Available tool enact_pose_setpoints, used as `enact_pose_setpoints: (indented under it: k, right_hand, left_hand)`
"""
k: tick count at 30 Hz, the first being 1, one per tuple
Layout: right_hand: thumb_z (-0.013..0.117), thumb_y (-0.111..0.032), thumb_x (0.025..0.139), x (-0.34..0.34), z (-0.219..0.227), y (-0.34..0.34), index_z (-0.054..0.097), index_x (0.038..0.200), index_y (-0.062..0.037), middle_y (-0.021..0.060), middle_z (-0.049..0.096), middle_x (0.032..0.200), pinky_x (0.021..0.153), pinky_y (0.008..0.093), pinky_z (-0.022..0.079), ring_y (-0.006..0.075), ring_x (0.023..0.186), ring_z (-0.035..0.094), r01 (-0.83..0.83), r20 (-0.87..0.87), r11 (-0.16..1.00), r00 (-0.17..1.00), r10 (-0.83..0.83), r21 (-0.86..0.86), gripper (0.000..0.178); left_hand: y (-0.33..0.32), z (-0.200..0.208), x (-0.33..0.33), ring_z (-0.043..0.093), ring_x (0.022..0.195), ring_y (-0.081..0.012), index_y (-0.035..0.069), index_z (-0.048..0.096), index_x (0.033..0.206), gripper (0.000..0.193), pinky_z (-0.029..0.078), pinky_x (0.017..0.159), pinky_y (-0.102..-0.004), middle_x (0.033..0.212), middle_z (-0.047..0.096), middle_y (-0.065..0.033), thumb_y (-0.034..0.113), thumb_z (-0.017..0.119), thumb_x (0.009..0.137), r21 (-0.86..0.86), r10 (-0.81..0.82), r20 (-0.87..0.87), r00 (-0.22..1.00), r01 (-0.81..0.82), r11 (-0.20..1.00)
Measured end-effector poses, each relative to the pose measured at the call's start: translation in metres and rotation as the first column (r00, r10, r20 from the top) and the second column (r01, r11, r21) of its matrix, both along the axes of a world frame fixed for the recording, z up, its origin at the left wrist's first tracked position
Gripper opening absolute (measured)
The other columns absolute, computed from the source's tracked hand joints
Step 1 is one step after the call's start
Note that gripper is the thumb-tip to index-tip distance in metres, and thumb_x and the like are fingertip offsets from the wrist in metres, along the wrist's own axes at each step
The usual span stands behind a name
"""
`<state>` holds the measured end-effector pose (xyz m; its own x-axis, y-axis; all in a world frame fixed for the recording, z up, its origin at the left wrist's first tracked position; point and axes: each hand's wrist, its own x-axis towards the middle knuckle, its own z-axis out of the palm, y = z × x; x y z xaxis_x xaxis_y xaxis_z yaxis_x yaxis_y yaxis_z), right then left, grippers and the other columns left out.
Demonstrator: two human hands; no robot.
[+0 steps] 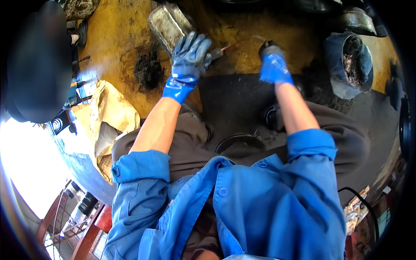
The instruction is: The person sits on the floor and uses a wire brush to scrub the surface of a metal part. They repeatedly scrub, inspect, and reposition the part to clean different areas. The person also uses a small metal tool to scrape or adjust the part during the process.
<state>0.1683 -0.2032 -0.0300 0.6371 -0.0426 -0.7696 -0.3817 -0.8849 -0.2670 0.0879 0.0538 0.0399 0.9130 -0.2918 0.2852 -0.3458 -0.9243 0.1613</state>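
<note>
My left hand, in a blue coated glove with dark stains, lies over the near end of a worn, rectangular metal box-like part. Its fingers are stretched forward and slightly apart. Beside those fingertips is a small flat grey piece, from which a thin reddish strand or rod runs toward my right side. My right hand, gloved in blue too, is off to the right and smeared by motion. Dark material shows at its fingers; whether it grips anything is unclear. A clump of black, fibrous dirt sits left of my left hand.
A stained yellow-brown board spans the work area. On the right stands a blue-grey bucket-like container with dark debris inside. Crumpled brown paper lies at left. Round metal parts are at far right. A dark ring lies between my legs.
</note>
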Motion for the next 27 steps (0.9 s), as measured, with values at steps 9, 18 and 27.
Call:
enact_pose_setpoints:
  k: [9, 18, 27]
  right_hand:
    - [0.053, -0.026, 0.096, -0.003, -0.003, 0.005, 0.063, 0.12, -0.0086, 0.0247, 0.062, 0.128, 0.101, 0.0456, 0.049, 0.0357, 0.12, 0.062, -0.113, 0.054, 0.993, 0.992, 0.11, 0.04, 0.031]
    - [0.054, -0.024, 0.096, -0.014, -0.009, 0.009, 0.063, 0.113, -0.0036, 0.0249, 0.064, 0.125, 0.1, 0.0473, 0.049, 0.0363, 0.118, 0.062, -0.179, 0.084, 0.983, 0.981, 0.175, 0.043, 0.028]
    - [0.055, -0.021, 0.095, -0.011, -0.017, 0.019, 0.064, 0.106, 0.0015, 0.0251, 0.066, 0.121, 0.099, 0.049, 0.049, 0.0368, 0.116, 0.063, -0.276, 0.067, 0.961, 0.959, 0.274, 0.027, 0.027]
  left_hand:
    - [0.006, 0.0, -0.003, 0.054, 0.127, -0.0348, 0.014, 0.063, 0.124, 0.039, 0.037, 0.111, -0.0501, 0.13, 0.063, -0.0096, 0.02, 0.064, 0.086, 0.032, 0.005, -0.015, 1.0, -0.005, 0.999]
    - [0.007, -0.006, -0.004, 0.054, 0.127, -0.0355, 0.015, 0.063, 0.124, 0.039, 0.037, 0.111, -0.0504, 0.129, 0.064, -0.0096, 0.022, 0.063, 0.086, 0.027, -0.01, -0.01, 1.0, 0.01, 1.0]
    - [0.013, -0.008, 0.0, 0.056, 0.123, -0.0383, 0.013, 0.063, 0.123, 0.036, 0.04, 0.107, -0.052, 0.127, 0.064, -0.0118, 0.02, 0.062, 0.087, 0.03, -0.056, 0.046, 0.997, 0.055, 0.998]
